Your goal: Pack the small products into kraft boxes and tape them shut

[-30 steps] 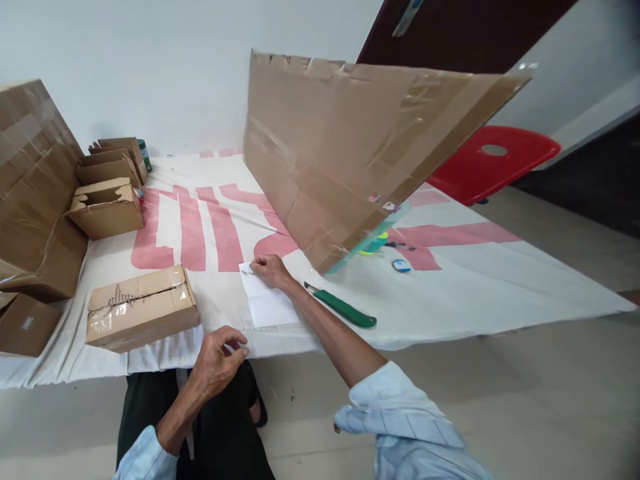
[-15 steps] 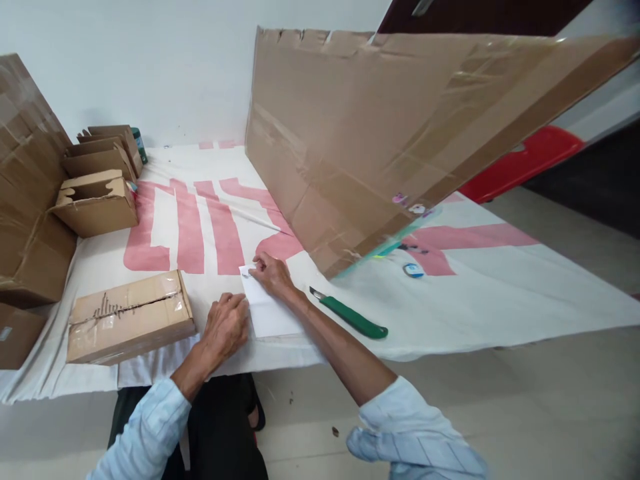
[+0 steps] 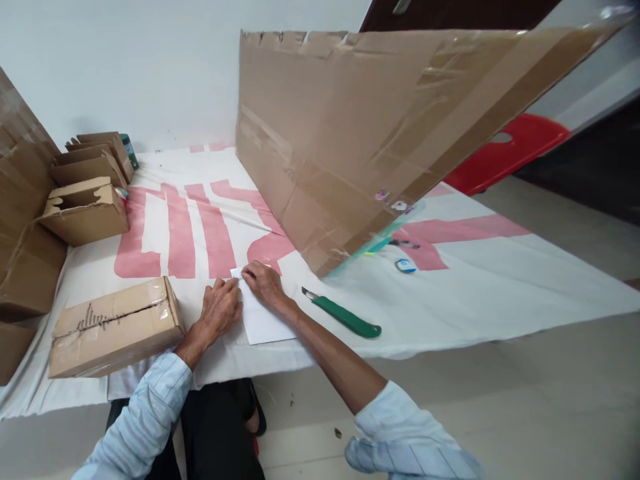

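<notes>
A white sheet of paper (image 3: 267,319) lies flat near the front edge of the cloth-covered table. My right hand (image 3: 263,283) is closed, its thumb and forefinger pinched at the sheet's top left corner, where a small dark mark shows. Close beside it, my left hand (image 3: 220,309) has its fingers curled together against the sheet's left edge; its fingertips are partly hidden. Right of the paper lies a green utility knife (image 3: 346,316), blade out and pointing up and left. A taped cardboard box (image 3: 117,327) rests to the left of my left hand.
A large cardboard panel (image 3: 340,133) stands slanted across the table. Small open cartons (image 3: 93,213) line the left side by a bigger cardboard box (image 3: 25,220). A blue-and-white tape roll (image 3: 405,266) lies at right, and a red chair (image 3: 510,150) stands behind.
My left hand has moved up along the sheet's left edge, nearer my right hand. My right hand stays pinched at the top left corner. The whole view has shifted slightly.
</notes>
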A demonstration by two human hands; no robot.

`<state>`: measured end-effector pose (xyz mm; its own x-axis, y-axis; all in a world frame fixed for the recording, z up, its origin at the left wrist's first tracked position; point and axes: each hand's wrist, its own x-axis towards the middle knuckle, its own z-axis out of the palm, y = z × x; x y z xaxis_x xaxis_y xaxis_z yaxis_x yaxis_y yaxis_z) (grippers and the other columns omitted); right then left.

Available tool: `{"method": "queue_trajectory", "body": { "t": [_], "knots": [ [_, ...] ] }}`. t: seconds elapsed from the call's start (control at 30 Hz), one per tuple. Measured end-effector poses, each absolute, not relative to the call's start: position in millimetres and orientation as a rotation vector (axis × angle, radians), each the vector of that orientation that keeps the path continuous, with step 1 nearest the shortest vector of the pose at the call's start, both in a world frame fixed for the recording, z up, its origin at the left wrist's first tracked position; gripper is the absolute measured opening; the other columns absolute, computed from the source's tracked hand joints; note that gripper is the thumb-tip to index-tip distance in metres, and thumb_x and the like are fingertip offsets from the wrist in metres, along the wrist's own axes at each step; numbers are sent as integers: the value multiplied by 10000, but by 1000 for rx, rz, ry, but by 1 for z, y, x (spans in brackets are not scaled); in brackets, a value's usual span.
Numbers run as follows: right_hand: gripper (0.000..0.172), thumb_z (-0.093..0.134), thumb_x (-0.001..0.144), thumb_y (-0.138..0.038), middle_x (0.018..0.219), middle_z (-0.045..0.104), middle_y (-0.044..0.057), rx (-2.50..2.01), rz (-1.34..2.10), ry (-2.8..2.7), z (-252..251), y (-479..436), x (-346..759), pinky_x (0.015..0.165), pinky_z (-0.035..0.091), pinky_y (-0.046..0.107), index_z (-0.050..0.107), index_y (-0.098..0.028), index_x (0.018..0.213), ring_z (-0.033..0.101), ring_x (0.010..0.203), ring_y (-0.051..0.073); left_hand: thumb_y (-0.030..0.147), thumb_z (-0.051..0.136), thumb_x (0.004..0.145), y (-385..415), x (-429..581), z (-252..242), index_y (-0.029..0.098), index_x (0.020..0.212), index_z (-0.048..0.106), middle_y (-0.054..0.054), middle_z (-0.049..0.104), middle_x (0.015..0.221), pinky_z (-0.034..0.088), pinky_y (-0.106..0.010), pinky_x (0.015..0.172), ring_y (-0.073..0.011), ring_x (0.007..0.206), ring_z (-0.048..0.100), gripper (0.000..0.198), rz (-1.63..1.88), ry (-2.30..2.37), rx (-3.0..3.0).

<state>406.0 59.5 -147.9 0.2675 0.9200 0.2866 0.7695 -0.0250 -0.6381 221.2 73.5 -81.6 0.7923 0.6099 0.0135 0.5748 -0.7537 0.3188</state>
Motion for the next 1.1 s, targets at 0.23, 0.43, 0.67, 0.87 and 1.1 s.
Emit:
{"method": "queue_trajectory", "body": {
  "t": [0.23,0.43,0.67,0.87,1.1],
  "knots": [
    [160,571,959,-209,963,726,68,-1796,244,-1580,-152,60,409,767,442,301,723,-224,910,640,879,214,131,661,855,83,225,-89,240,991,703,-111,621,1470,505,-501,943,-356,1161,571,179,269,908,2652],
    [186,550,960,-180,1010,733,67,-1780,239,-1598,-153,58,410,783,450,299,730,-227,963,654,910,211,155,682,852,83,225,-91,253,1085,729,-90,604,1516,509,-503,930,-358,1163,585,256,243,930,2667],
    [186,559,945,-168,1009,727,64,-1778,249,-1599,-155,58,411,771,450,293,732,-229,978,649,898,207,189,677,854,84,224,-94,239,1120,726,-97,588,1562,503,-520,946,-364,1186,581,275,237,939,2666],
    [170,571,922,-167,974,710,64,-1763,267,-1608,-153,57,410,765,453,300,728,-228,947,641,881,213,188,698,821,89,225,-100,228,1140,736,-105,617,1534,502,-519,984,-356,1205,587,324,291,987,2583],
    [207,508,929,-176,961,720,59,-1768,244,-1527,-155,57,408,774,463,300,694,-222,1007,634,860,210,197,685,858,83,220,-99,214,1126,737,-112,598,1557,496,-537,978,-362,1219,572,273,313,965,2595]
  ]
}}
